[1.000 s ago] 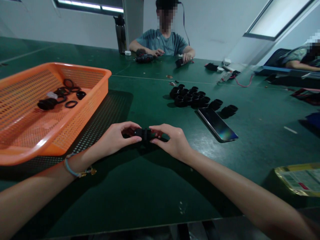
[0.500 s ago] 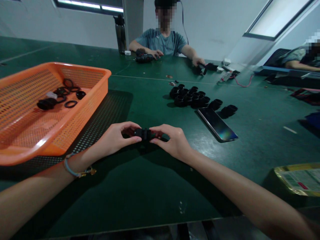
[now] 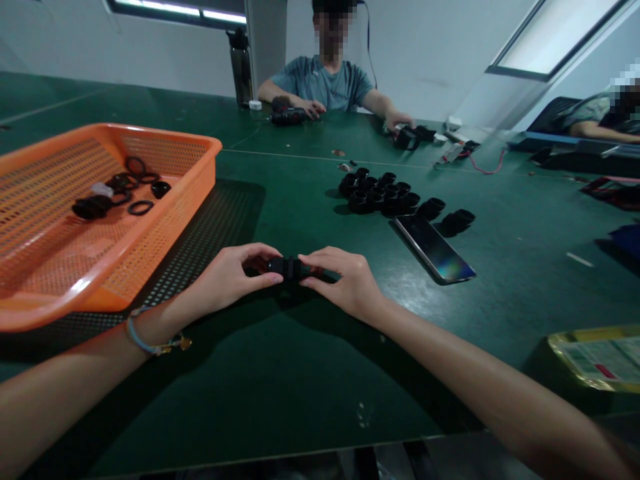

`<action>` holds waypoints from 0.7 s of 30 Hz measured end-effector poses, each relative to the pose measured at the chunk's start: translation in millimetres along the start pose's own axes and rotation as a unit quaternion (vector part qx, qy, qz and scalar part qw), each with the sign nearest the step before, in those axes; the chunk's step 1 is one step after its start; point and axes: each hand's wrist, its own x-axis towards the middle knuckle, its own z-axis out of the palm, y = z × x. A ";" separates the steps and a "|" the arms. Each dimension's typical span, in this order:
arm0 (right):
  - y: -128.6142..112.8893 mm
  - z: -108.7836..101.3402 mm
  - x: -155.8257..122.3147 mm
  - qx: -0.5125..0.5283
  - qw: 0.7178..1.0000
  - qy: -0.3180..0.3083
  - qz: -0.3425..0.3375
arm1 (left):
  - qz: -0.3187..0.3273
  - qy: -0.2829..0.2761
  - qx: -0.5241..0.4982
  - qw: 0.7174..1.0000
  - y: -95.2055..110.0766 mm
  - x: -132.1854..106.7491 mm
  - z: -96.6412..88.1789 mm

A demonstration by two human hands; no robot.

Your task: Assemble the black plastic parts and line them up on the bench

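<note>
Head view: over the last second the person's own hands barely move. The left hand (image 3: 231, 275) and the right hand (image 3: 345, 280) keep the same pinch on the small black fitting (image 3: 286, 267), which stays just above the green table (image 3: 280, 373), near the middle and a little toward the near edge. The only real change is at the far side, where a co-worker's hand (image 3: 397, 120) has slid right from in front of the torso to a dark object (image 3: 407, 139). For the work in hand, I judge this means a steady two-handed hold, probably pressing or twisting the two ends together, with no visible progress between frames.

Both hands are narrowed, thumbs and fingertips closed on opposite ends of the fitting; the piece looks like matte black plastic, short and cylindrical, though its detail is too small to read.

The tabletop is a smooth, dull green mat with faint scuffs. At the left sits an orange basket (image 3: 165, 220) of perforated plastic, tilted, holding thin black rings (image 3: 136, 165) and a few dark parts. Beyond the hands, to the right, lies a cluster of black caps (image 3: 375, 193), round and hollow, and just beside them a glossy phone (image 3: 434, 248), flat and reflective.
</note>
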 end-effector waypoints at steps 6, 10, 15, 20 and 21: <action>-2.8 -0.3 1.0 -0.017 1.000 0.003 0.018 | 0.000 0.003 0.000 1.000 0.0 0.3 -0.1; -5.2 -1.2 1.8 -0.014 0.999 -0.008 0.030 | 0.000 -0.001 -0.004 1.000 -1.7 0.8 0.1; -5.9 -2.2 1.8 -0.010 0.999 -0.018 0.026 | 0.002 -0.002 -0.002 1.000 -1.6 0.6 -0.5; -5.8 -2.4 1.9 -0.010 0.999 -0.028 0.034 | -0.004 -0.002 0.002 1.000 -0.1 -0.3 -0.8; -5.5 -2.2 1.7 -0.010 0.999 -0.027 0.032 | -0.003 -0.001 0.002 1.000 0.1 -0.5 -0.7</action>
